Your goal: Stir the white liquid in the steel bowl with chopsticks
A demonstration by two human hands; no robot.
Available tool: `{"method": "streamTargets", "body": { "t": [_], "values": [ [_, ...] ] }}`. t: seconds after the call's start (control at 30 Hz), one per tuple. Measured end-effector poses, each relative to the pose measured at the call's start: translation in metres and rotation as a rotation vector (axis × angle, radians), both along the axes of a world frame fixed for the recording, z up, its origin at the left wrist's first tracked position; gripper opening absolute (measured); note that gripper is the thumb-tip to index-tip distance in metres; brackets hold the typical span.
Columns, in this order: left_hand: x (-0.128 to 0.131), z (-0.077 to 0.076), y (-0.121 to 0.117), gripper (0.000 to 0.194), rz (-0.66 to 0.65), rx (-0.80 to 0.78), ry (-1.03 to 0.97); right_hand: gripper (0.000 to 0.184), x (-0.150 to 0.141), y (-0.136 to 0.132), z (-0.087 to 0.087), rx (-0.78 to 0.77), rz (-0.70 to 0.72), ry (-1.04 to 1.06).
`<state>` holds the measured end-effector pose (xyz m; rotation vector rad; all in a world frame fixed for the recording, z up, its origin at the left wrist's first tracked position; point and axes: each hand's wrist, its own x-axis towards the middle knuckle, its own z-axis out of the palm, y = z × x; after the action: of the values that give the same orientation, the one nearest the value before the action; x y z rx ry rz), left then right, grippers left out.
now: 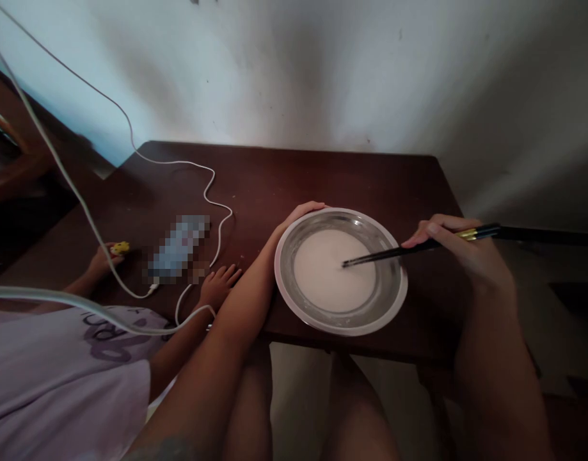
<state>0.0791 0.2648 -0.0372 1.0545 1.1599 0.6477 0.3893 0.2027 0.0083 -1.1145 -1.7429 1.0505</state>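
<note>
A wide metal bowl [285, 289] stands near the table's front edge, with a smooth white liquid [322, 275] in it. Along the bowl's far left side curves my left hand [303, 210], holding it at the rim; part of the fingers is hidden behind the bowl. My right hand [450, 240] grips a pair of black chopsticks [384, 255] with gold bands near their upper ends. The chopstick tips dip into the liquid near its middle.
The dark wooden table [294, 176] meets a stained wall. On the left a person in a pale shirt [73, 384] rests one hand [219, 287] on the table and holds a small yellow toy [119, 248]. A blurred phone [181, 246] lies there, and white cables [217, 205] cross the tabletop.
</note>
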Motion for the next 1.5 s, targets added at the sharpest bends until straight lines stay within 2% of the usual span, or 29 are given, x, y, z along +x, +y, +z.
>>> {"method": "streamTargets", "body": {
  "t": [0.1, 0.17, 0.27, 0.33, 0.4, 0.47, 0.63, 0.8, 0.97, 1.03, 1.13, 1.2, 1.33, 1.5],
  "values": [
    [0.000, -0.001, 0.001, 0.045, -0.011, 0.018, -0.045, 0.027, -0.004, 0.000, -0.001, -0.061, 0.173, -0.014],
    [0.000, -0.001, 0.001, 0.045, -0.020, 0.016, -0.075, 0.027, -0.006, 0.000, 0.000, -0.030, 0.125, -0.021],
    [-0.002, -0.004, 0.002, 0.043, -0.013, -0.003, -0.060, 0.028, -0.003, -0.001, 0.002, 0.031, -0.041, -0.033],
    [-0.003, -0.007, 0.003, 0.042, -0.014, 0.001, -0.073, 0.031, -0.002, -0.002, 0.003, 0.008, 0.003, -0.018],
    [-0.004, -0.010, 0.005, 0.041, -0.030, 0.019, -0.100, 0.033, -0.003, -0.002, 0.003, -0.045, 0.136, -0.026],
    [-0.005, -0.012, 0.006, 0.041, -0.036, 0.042, -0.104, 0.033, -0.006, -0.001, 0.003, -0.051, 0.171, -0.046],
    [-0.004, -0.008, 0.004, 0.045, -0.023, 0.051, -0.003, 0.033, -0.003, -0.001, 0.004, -0.004, -0.020, -0.032],
    [-0.001, -0.001, 0.001, 0.047, -0.017, 0.033, -0.056, 0.034, -0.006, -0.001, 0.004, -0.065, 0.179, -0.041],
    [-0.001, -0.001, 0.000, 0.048, -0.030, 0.040, -0.082, 0.030, -0.005, -0.001, 0.004, -0.013, -0.006, 0.010],
    [-0.002, -0.003, 0.001, 0.048, -0.045, 0.042, -0.090, 0.034, -0.003, -0.002, 0.005, -0.052, 0.035, 0.017],
    [-0.003, -0.005, 0.003, 0.047, -0.059, 0.061, -0.100, 0.034, -0.005, -0.002, 0.005, -0.092, 0.169, -0.017],
    [-0.002, -0.004, 0.003, 0.048, -0.066, 0.069, -0.072, 0.031, -0.007, -0.001, 0.005, -0.069, 0.159, -0.029],
    [-0.001, 0.000, 0.001, 0.051, -0.061, 0.049, -0.012, 0.032, -0.003, 0.000, 0.003, -0.039, 0.013, 0.020],
    [0.002, 0.003, 0.000, 0.056, -0.061, 0.067, 0.044, 0.032, -0.005, -0.001, 0.002, -0.095, 0.167, 0.000]
  ]
}}
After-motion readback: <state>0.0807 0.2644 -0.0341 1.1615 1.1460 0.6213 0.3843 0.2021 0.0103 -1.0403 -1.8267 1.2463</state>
